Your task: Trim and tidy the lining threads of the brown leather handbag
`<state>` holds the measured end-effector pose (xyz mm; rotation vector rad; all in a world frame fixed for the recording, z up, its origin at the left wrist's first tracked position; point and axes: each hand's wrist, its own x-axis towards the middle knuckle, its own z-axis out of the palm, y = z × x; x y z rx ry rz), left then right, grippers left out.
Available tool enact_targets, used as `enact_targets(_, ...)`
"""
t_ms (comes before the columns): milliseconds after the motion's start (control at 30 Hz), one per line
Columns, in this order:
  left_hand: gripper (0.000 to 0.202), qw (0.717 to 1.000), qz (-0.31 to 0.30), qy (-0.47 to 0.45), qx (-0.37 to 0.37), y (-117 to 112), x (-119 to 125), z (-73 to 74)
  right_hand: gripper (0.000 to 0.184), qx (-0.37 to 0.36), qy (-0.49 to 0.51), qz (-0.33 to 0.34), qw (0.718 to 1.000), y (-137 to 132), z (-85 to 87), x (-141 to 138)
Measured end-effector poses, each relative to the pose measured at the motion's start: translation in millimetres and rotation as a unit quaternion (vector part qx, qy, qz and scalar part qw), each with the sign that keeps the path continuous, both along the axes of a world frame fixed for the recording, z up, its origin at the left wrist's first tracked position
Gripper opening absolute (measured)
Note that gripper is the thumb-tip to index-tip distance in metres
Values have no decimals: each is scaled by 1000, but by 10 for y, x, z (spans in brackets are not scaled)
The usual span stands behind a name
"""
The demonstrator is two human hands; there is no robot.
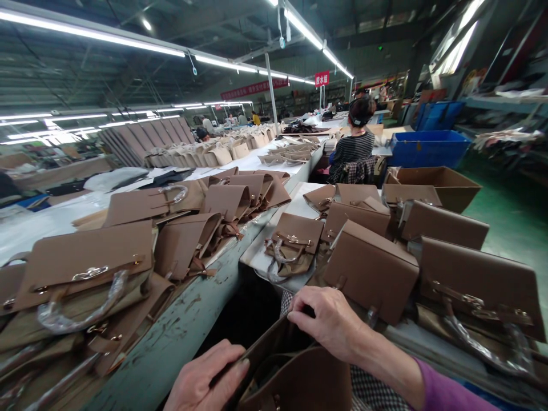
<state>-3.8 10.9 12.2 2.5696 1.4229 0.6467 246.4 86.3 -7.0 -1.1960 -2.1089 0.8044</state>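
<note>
A brown handbag (306, 374) stands upright and open in front of me, its dark inside showing between the walls. My left hand (209, 374) grips the left end of its rim, with the thumb on the near side and the fingers behind. At the far right end of the rim, my right hand (327, 319) pinches the edge between thumb and curled fingers. The lower part of the bag is cut off by the bottom of the view. Checked cloth (372, 388) shows beneath the bag and my right forearm.
Several brown handbags (92, 257) with plastic-wrapped handles lie on the left table (201, 319). More finished-looking bags (372, 268) crowd the right table (261, 251). A person in a striped top (353, 148) sits ahead. Beyond are a brown bin (458, 191) and a blue bin (430, 149).
</note>
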Motion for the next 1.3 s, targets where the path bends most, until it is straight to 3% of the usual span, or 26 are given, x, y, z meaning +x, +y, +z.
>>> enact_targets(100,28,995,71,27,-70,-38,-2,-13,12,-1,-11,-8,1000,0,-6,-22)
enact_targets(233,30,980,134,136,51,-132,64,-63,14,0,-22,-20,1000,-9,-24,-86)
enact_targets(300,25,971,150,171,71,-141,163,-79,13,5,-26,-19,999,-25,-25,-113)
enact_targets(500,17,976,164,117,-85,59,478,1,14,5,-17,-10,1000,-101,20,-66)
enact_targets(633,19,967,145,13,-208,161,478,155,13,-8,-5,-5,1000,-108,38,-10)
enact_targets(733,20,960,128,-33,-246,178,442,222,11,-9,-5,-3,1000,-86,18,-5)
enact_targets(867,16,972,112,-12,-208,198,488,157,10,-1,-9,-3,1000,-61,2,-20)
enact_targets(1033,22,986,75,85,-120,292,624,27,8,-5,-7,19,1000,-52,48,12)
enact_targets(1300,25,988,70,80,-112,348,488,-19,8,-21,55,37,998,-34,30,151)
